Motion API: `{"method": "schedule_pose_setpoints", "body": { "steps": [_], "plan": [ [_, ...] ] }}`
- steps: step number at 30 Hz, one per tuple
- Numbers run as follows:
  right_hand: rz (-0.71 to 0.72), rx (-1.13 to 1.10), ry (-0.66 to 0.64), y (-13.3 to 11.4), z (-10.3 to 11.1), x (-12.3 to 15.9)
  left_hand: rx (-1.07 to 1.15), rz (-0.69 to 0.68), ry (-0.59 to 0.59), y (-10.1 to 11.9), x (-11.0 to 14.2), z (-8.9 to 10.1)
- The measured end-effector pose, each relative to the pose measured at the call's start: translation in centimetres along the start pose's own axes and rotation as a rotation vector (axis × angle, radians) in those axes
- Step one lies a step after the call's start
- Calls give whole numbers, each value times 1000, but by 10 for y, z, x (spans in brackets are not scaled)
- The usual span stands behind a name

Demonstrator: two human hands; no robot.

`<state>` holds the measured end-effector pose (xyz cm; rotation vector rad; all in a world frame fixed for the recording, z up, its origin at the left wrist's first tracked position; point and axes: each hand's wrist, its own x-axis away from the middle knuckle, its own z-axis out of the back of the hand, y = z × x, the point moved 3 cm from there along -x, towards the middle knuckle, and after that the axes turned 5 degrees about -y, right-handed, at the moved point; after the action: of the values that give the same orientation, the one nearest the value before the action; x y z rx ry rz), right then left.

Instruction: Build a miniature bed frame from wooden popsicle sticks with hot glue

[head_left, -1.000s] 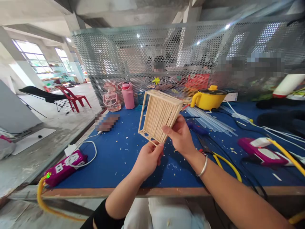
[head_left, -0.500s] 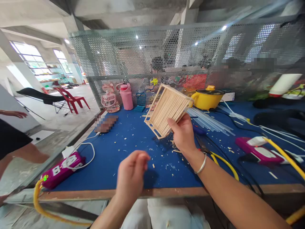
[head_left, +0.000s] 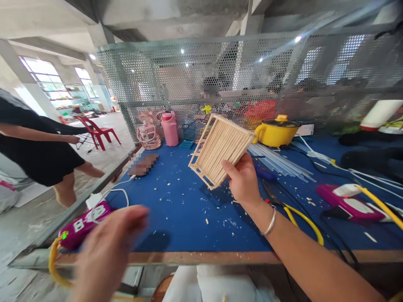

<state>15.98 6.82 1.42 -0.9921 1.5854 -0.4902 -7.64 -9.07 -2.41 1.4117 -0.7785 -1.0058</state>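
Note:
A small tray-like frame of thin wooden sticks point(head_left: 217, 149), closely laid side by side with an open railing on its left and lower edges, is tilted in the air over the blue table. My right hand point(head_left: 242, 178) grips it by the lower right side, thumb across the sticks. My left hand point(head_left: 116, 239) is raised over the table's front left, apart from the frame and near the left purple power strip point(head_left: 83, 224). Motion smears its fingers, which look curled. Bits of wood point(head_left: 207, 221) lie scattered on the blue table mat point(head_left: 185, 235).
Pliers with yellow handles point(head_left: 292, 216) and clear glue sticks point(head_left: 283, 161) lie right. A yellow pot point(head_left: 278, 132), pink bottle point(head_left: 170, 129) and clear jug point(head_left: 149, 132) stand along the perforated metal screen point(head_left: 176, 79). Another purple power strip point(head_left: 351, 203) lies right; a person point(head_left: 37, 142) walks at left.
My left hand has swung left and toward me, away from the frame. My right hand keeps the wooden frame nearly in place. The person at left has come further into view.

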Motion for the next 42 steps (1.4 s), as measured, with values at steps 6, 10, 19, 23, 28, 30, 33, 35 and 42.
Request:
{"method": "schedule_pose_setpoints", "body": {
  "steps": [6,10,19,23,28,30,33,35,42],
  "plan": [
    [-34,11,-50,-3,-7,11,-332,-188,-449,23,-29,-110],
    [-32,13,-53,-2,-6,12,-388,-227,-459,18,-34,-124],
    [22,10,-25,-8,-7,12,-462,-250,-390,21,-19,-118],
    [57,14,57,-9,3,2,-488,-279,-515,20,10,-121],
    [88,15,105,-7,14,-6,-538,-566,-1140,16,57,-144],
    [88,42,86,-7,14,-6,-530,-648,-1221,19,65,-146],
    [94,95,77,-9,11,-3,-471,-528,-973,27,50,-139],
    [90,87,68,-10,7,0,-392,-311,-659,29,28,-131],
    [23,-43,-5,-17,-12,15,285,274,-492,18,-33,-147]
  ]
}}
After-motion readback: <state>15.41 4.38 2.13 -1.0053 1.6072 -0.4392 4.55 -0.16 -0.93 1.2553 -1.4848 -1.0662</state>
